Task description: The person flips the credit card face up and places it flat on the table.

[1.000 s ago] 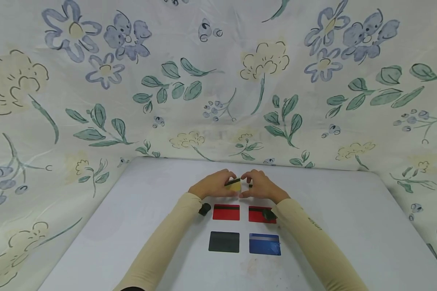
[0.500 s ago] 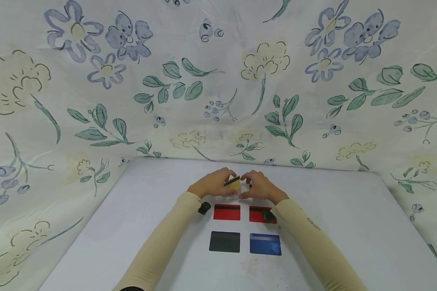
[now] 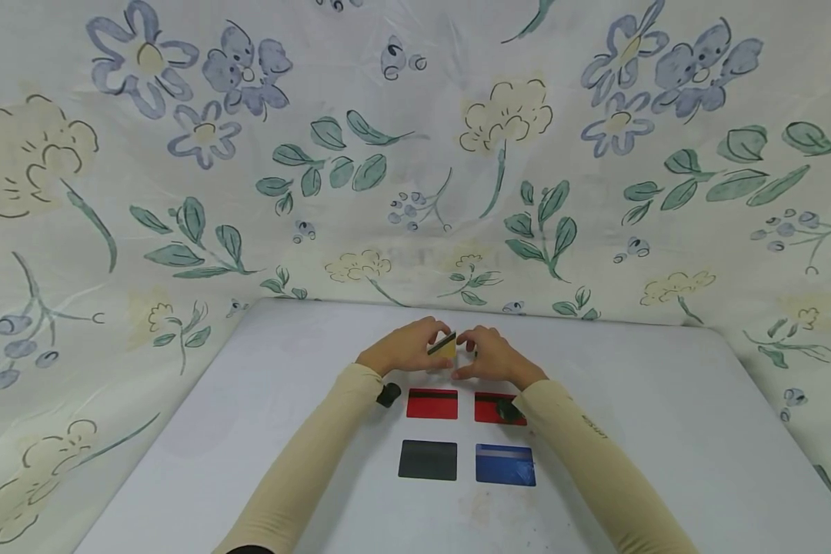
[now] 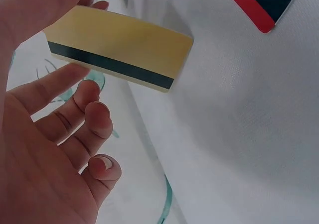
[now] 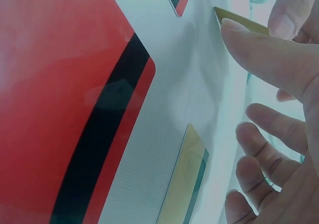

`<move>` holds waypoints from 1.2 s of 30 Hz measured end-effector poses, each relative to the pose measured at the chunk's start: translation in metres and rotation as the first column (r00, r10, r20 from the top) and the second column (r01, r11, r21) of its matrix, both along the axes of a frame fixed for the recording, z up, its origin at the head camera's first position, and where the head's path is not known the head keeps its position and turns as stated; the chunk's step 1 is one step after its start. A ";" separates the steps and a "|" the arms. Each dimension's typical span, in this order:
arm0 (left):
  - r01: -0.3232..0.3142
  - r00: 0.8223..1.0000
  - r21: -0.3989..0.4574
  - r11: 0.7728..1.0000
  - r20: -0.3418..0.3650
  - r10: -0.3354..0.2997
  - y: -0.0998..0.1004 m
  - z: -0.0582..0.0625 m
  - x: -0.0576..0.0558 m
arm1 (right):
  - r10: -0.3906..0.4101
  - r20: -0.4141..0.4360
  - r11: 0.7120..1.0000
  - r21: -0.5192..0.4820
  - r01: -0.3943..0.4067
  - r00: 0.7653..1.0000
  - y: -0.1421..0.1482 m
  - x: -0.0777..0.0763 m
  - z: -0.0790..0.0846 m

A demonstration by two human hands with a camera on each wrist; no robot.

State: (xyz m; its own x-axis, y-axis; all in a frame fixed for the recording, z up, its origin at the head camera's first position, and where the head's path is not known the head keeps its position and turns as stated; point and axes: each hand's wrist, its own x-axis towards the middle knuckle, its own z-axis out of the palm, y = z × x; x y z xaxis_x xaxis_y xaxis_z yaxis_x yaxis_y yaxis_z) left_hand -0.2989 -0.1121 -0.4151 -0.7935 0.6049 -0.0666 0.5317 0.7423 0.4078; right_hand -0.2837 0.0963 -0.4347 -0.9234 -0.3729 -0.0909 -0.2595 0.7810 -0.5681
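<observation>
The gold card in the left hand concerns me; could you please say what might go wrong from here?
It might slip: the left hand pinches the gold card near one end. In the head view, the dark right wrist device overlaps the right red card, so it could nudge that card.

From here I see four cards (image 3: 427, 460) in two rows of two on the surface (image 3: 734, 462); behind them, a fifth card (image 4: 119, 50) sits in the left hand (image 3: 403, 346), a sixth card (image 5: 184, 176) near the right hand (image 3: 496, 356).
</observation>
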 end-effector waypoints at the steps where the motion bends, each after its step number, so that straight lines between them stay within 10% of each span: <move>1: -0.001 1.000 0.000 1.000 0.000 0.001 0.000 0.000 0.000 | 0.001 0.000 1.000 -0.001 -0.001 1.000 0.000 0.000 0.000; 36: 0.026 0.999 0.093 0.995 0.030 -0.029 0.000 0.007 0.003 | -0.001 -0.001 1.000 -0.022 0.001 1.000 -0.009 0.003 -0.004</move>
